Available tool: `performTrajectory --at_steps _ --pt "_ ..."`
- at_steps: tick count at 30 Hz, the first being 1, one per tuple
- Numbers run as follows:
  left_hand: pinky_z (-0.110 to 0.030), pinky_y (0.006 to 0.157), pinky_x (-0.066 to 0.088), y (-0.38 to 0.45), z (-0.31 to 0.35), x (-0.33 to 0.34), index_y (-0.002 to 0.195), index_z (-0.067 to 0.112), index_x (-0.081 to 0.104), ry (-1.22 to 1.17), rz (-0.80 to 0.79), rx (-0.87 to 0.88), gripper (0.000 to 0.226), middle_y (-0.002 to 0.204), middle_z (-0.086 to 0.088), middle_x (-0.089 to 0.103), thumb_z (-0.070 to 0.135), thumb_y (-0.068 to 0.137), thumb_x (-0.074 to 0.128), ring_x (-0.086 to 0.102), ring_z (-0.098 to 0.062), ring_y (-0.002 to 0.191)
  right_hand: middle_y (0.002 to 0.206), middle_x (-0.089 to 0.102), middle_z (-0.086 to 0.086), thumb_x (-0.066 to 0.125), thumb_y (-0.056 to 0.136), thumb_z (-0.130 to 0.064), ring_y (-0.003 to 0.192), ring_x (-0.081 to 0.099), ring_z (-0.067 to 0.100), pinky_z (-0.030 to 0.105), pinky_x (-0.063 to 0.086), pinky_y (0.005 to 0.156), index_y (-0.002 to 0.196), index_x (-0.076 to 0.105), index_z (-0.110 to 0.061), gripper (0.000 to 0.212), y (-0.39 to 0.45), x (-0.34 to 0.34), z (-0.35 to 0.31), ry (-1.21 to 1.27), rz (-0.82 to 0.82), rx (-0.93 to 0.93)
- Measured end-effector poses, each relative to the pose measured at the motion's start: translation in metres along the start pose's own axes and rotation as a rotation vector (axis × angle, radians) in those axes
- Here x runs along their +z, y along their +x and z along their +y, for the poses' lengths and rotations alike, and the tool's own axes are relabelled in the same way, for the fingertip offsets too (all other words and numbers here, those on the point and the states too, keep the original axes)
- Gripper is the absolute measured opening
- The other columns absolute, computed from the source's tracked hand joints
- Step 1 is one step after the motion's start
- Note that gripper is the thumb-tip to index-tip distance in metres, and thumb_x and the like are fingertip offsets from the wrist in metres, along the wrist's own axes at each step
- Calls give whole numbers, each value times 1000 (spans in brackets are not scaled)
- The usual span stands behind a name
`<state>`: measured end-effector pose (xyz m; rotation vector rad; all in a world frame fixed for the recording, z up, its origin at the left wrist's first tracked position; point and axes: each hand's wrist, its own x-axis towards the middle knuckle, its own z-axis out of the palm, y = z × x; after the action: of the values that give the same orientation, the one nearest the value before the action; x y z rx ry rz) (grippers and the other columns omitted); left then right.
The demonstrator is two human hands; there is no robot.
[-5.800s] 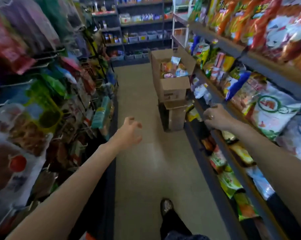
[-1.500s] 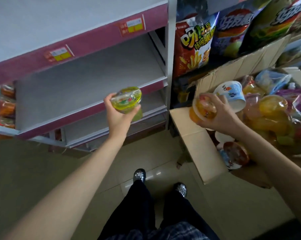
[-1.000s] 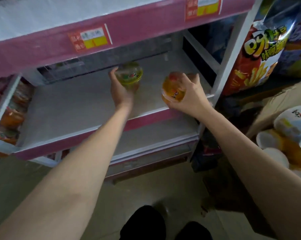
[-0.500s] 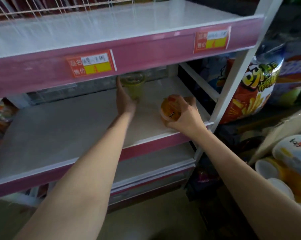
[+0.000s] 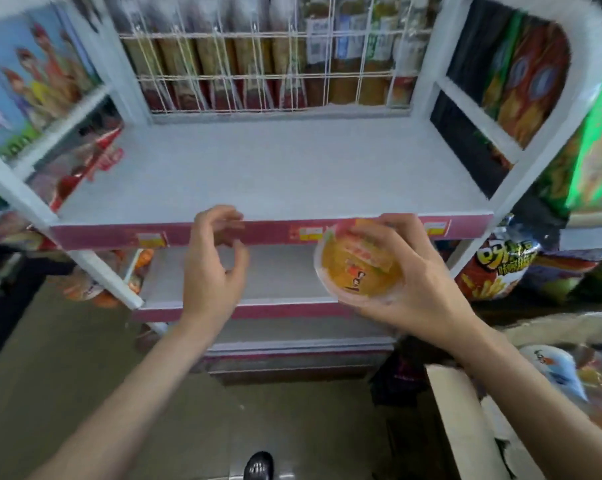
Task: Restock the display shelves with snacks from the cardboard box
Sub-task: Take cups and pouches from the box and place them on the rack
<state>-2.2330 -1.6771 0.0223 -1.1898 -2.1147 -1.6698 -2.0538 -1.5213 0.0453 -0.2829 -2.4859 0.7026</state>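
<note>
Head camera, looking down and forward at a white display rack with pink-edged shelves. The right hand grips an orange jelly cup, fingers and thumb curled round its rim, the printed lid tilted toward the camera. The cup is held in the air in front of the pink front edge of the upper shelf, touching no shelf. The left hand hovers beside it, just in front of the same edge, fingers loosely curled and apart, holding nothing. Yellow and red price labels sit on the pink strip, blurred. A lower shelf shows behind both hands. At the back of the upper shelf a white wire grid fronts a row of packets. Chip bags stand to the right of the rack. At the lower right, a flap of the cardboard box shows, with more snack cups inside. One dark shoe is on the tan floor below.
</note>
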Motion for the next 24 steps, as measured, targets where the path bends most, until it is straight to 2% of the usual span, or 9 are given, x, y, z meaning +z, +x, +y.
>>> performTrajectory --at_steps 3,5,7,11,14,16,18,21,24 --pt "-11 75 43 46 -1 -29 115 8 44 97 17 -19 34 113 -6 52 3 82 51 53 -8 95 121 37 -2 81 65 -42 107 40 -10 2 37 87 127 47 -26 73 57 0 -33 82 49 -65" --pt "-15 73 41 69 -17 -46 118 7 44 181 -64 -95 36 117 -8 50 1 84 54 52 -11 96 119 44 2 85 63 -32 102 38 -21 -4 30 85 123 50 -28 69 101 19 -46 169 19 4" --pt "-21 77 39 88 -40 -66 119 5 46 254 -120 -130 36 121 -10 49 2 84 55 53 -16 100 118 48 4 86 61 -28 96 42 -16 -7 28 81 119 53 -27 66 142 53 -50 183 -41 112" --pt "-26 82 38 131 -82 -105 119 5 48 342 -171 -210 35 122 -11 48 6 85 56 50 -16 100 118 44 5 84 64 -26 111 48 20 13 33 90 121 53 -19 65 216 126 -54 115 -152 175" --pt "-32 88 41 153 -111 -121 120 6 49 397 -179 -282 36 123 -11 49 7 85 57 51 -21 104 108 43 0 83 65 -23 115 47 24 25 38 99 120 55 -17 62 268 171 -62 170 -141 201" --pt "-36 93 41 161 -126 -126 119 5 50 405 -192 -328 37 121 -12 49 7 83 57 51 -25 107 119 42 10 83 65 -24 115 47 29 35 39 103 123 54 -16 65 300 195 -65 173 -113 216" --pt "-42 96 39 162 -138 -125 117 2 51 405 -219 -323 36 120 -15 50 3 82 58 50 -31 110 128 37 16 82 68 -24 117 46 32 34 36 104 129 48 -13 70 325 211 -66 172 -103 251" --pt "-30 97 35 157 -145 -121 117 3 51 393 -263 -313 34 122 -14 51 2 83 58 47 -28 115 134 33 21 77 75 -15 123 39 32 22 30 98 138 36 -9 76 337 219 -66 175 -209 257" --pt "-24 86 36 155 -138 -119 120 6 49 343 -273 -299 36 123 -9 50 4 85 55 50 -21 106 138 27 18 68 80 -8 123 38 29 31 39 101 143 31 -17 74 316 200 -59 114 -274 189"
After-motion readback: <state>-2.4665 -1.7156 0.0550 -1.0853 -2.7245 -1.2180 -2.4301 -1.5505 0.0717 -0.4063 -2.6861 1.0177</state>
